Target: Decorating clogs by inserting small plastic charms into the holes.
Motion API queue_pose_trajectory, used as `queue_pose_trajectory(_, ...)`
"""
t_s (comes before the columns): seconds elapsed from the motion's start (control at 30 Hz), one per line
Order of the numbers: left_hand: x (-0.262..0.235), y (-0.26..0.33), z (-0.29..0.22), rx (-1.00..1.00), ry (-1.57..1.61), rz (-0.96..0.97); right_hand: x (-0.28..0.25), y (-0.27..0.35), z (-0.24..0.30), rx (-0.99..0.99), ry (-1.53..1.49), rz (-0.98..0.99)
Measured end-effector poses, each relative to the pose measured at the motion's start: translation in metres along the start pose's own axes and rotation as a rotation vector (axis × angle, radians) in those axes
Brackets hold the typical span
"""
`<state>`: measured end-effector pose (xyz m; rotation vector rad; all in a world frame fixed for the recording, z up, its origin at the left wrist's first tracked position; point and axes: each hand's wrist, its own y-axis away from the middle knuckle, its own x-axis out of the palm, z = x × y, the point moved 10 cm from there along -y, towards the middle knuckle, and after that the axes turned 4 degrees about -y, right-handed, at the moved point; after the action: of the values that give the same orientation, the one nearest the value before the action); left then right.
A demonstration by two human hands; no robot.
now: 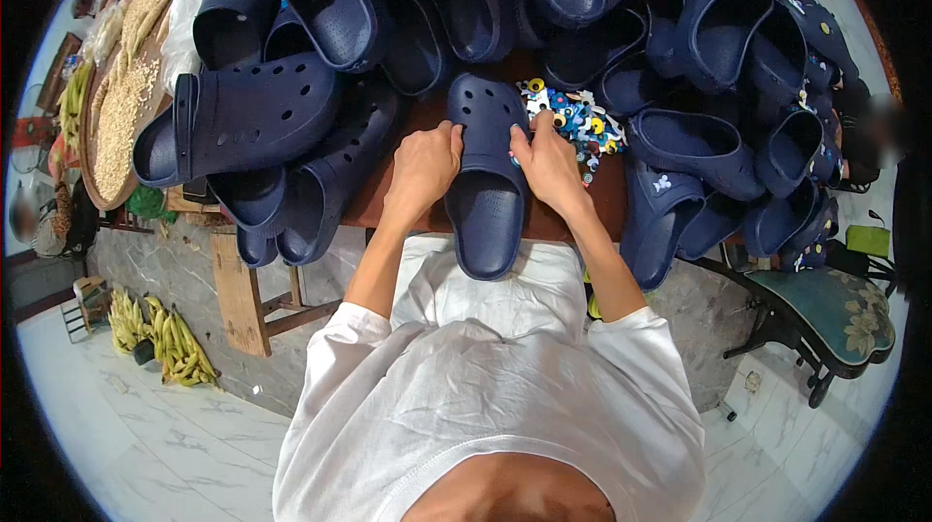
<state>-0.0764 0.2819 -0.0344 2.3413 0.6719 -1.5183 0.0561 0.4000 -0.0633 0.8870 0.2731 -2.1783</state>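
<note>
A navy blue clog (488,216) with round holes in its upper lies in front of me, its toe pointing away and its heel over my lap. My left hand (427,165) is closed on the clog's left edge, thumb beside the upper. On the opposite edge, my right hand (549,161) grips the clog with its fingers curled. Just beyond my right hand is a heap of small colourful shoe charms (592,129), some white, yellow and blue. No charm shows in the holes of the clog I hold.
Many navy clogs (257,114) are piled on the left and far side of the brown table (607,194). At the right, several clogs (723,17) carry charms. Bananas (180,347) lie at the lower left, near a wooden stool (241,294). A cushioned chair (825,313) stands at right.
</note>
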Motion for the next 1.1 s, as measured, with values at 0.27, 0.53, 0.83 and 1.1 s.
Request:
queue_pose_trajectory(0.27,0.001,0.004,0.005,-0.063,0.086,-0.038,0.001,0.004,0.023,-0.153,0.124,-0.075)
queue_pose_trajectory(0.53,-0.001,0.007,0.009,-0.102,0.15,-0.081,-0.003,0.006,0.02,-0.125,0.046,-0.114)
queue_pose_trajectory(0.83,-0.017,0.016,0.001,-0.176,0.184,-0.18,-0.025,0.024,0.049,-0.531,-0.009,-0.349)
queue_pose_trajectory(1.1,-0.025,0.029,-0.052,0.081,0.099,-0.462,-0.009,0.012,0.039,-0.529,-0.204,-0.265)
